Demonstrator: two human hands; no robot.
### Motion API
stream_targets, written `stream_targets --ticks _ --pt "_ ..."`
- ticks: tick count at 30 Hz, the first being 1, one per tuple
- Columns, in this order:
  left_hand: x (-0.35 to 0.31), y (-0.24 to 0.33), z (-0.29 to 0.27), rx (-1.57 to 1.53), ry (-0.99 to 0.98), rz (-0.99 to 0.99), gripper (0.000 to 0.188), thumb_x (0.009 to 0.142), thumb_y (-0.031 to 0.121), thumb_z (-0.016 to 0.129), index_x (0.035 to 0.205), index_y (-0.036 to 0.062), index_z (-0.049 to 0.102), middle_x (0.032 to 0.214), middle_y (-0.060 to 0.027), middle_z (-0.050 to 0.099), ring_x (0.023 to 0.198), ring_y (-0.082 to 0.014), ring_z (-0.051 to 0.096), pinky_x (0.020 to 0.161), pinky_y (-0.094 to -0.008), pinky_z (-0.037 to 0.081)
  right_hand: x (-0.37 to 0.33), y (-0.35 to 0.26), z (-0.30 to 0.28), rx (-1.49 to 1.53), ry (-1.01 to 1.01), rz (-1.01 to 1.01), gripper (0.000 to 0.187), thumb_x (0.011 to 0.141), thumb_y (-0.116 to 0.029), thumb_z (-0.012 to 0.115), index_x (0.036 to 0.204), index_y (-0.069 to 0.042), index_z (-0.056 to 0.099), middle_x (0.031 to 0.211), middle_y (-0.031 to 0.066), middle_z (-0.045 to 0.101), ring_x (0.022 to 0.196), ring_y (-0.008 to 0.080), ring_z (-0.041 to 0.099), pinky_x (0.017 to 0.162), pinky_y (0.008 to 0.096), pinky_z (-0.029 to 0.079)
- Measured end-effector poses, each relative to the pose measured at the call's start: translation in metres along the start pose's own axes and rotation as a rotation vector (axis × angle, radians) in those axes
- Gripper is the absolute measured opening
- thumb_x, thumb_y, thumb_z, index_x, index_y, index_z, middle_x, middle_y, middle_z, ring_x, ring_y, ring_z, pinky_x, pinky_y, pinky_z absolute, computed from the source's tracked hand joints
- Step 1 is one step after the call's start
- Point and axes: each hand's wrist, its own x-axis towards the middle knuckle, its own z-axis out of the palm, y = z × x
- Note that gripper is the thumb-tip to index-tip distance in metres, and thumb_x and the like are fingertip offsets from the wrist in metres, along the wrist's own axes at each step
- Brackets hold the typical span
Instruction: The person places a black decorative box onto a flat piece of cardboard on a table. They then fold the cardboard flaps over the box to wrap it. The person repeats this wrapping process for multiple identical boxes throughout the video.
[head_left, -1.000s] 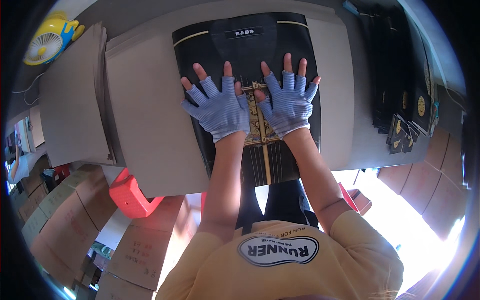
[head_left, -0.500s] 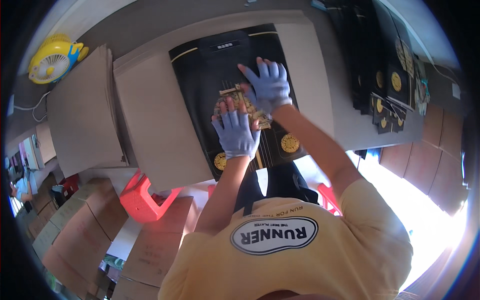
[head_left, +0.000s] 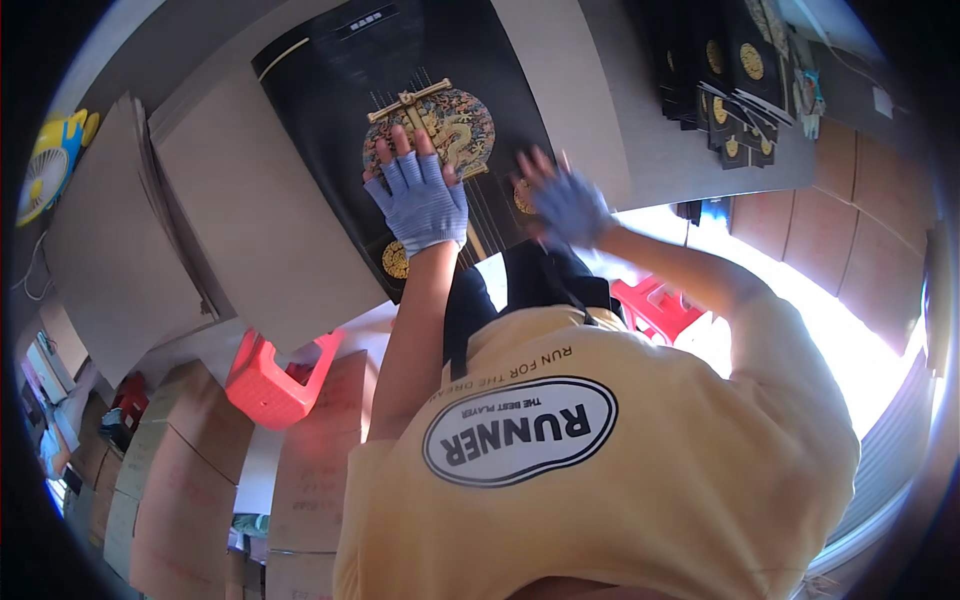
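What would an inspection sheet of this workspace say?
Surface: grey tabletop, flat greyish cardboard sheets on it.
Work item: flat black rectangular sheet, round gold dragon print.
Clutter: yellow-and-blue plastic fan left; black gold-printed pieces right.
Hands: left hand in blue striped fingerless glove, fingers on the print; right hand blurred at the sheet's edge, contact unclear.
Cables: thin pale cable below fan.
Surroundings: brown cardboard boxes, red plastic stools.

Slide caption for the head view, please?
Gloved left hand over the round emblem of a flat black printed sheet; blurred right hand near its right edge.
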Motion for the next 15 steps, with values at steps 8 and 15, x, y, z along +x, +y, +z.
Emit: stream_targets --ticks 8,15 --pt "-0.002 0.003 0.007 -0.217 0.039 -0.064 0.051 0.09 0.032 0.048 0.137 0.0108 0.046 0.149 -0.0138 0.037 0.139 -0.0346 0.032 0.109 -0.0613 0.022 0.129 -0.013 -0.144 0.155 0.708 -0.338 0.041 0.087 -0.026 0.056 0.127 -0.013 0.057 0.098 0.0095 0.065 0.093 0.0301 0.062 0.095 0.0452 0.045" --pt "-0.02 0.01 0.008 -0.225 0.056 -0.144 0.056 0.093 0.036 0.047 0.143 0.0112 0.039 0.153 -0.0139 0.03 0.142 -0.034 0.026 0.113 -0.0542 0.02 0.445 -0.062 -0.164 -0.162 0.76 -0.163 0.056 0.094 -0.037 0.039 0.142 -0.008 0.038 0.147 0.0172 0.038 0.137 0.0328 0.033 0.114 0.0465 0.023"
